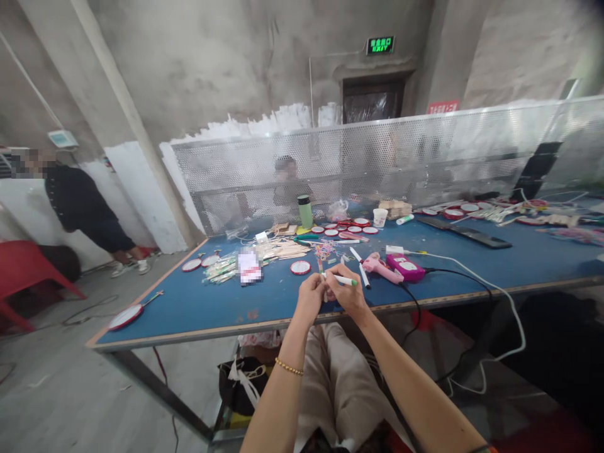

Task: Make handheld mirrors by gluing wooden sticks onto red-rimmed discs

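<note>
Hands closed: pen (plus stick, probably)

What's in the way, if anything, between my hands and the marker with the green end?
Nothing visible: your right hand grips the marker directly, close beside your left hand. The nearest red-rimmed disc lies beyond your left hand, out of the way.
</note>
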